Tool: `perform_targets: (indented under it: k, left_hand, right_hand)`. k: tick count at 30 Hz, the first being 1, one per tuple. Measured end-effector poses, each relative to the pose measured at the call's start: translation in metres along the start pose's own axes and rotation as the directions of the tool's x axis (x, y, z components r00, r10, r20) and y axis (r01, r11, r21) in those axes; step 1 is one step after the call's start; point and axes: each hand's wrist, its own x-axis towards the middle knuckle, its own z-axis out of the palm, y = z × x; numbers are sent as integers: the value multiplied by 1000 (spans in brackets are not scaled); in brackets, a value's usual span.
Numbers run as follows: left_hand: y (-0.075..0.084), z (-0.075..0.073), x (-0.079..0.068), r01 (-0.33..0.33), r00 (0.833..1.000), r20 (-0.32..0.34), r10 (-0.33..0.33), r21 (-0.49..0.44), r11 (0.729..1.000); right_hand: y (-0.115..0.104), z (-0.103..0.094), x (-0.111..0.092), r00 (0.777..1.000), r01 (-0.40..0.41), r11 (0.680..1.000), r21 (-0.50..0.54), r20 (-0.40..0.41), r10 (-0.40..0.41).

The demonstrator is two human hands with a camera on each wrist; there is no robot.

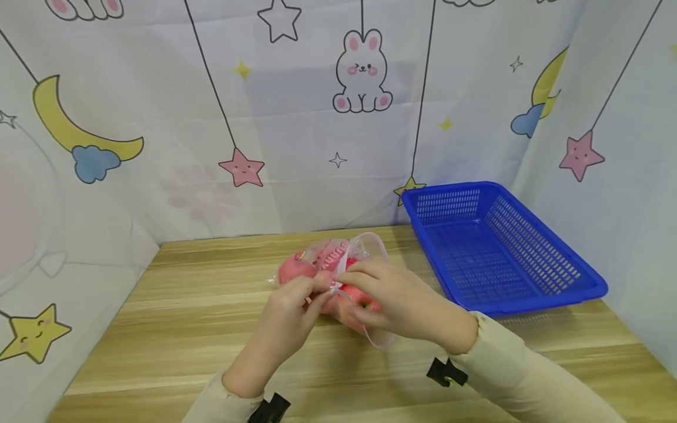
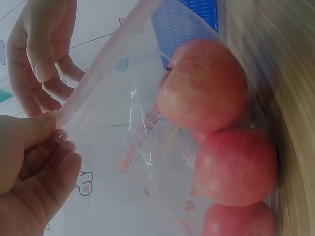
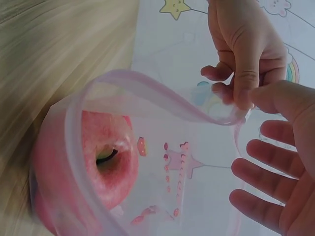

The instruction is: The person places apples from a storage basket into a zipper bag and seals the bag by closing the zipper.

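Observation:
A clear plastic bag (image 2: 115,105) with a pink rim and red printing stands on the table, its mouth gaping toward the right in the head view. Inside are several red apples (image 2: 236,167); one apple (image 3: 110,157) shows its stem end through the opening. Thumb and fingers of my left hand (image 1: 285,311) pinch the bag's rim at one end of the mouth. My right hand (image 1: 396,294) is beside that same spot, its thumb at the left fingertips and its other fingers spread loosely by the opening.
On the right of the wooden table (image 1: 174,329) sits a blue plastic basket (image 1: 449,288) with mesh sides. Behind the table hangs a white cloth (image 1: 296,129) printed with stars, moons and a rabbit. A black clip (image 1: 446,372) is near the right sleeve.

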Motion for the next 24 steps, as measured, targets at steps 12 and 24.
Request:
perform_targets:
  k: [12,24]
  left_hand:
    - [2,-5,-1,26,997,70,-23,-32,999]
    - [3,-7,-3,0,994,111,4,-35,999]
  right_hand:
    - [-4,14,11,994,48,994,-99,-96,-57]
    - [-7,19,15,988,90,981,-170,-112,-110]
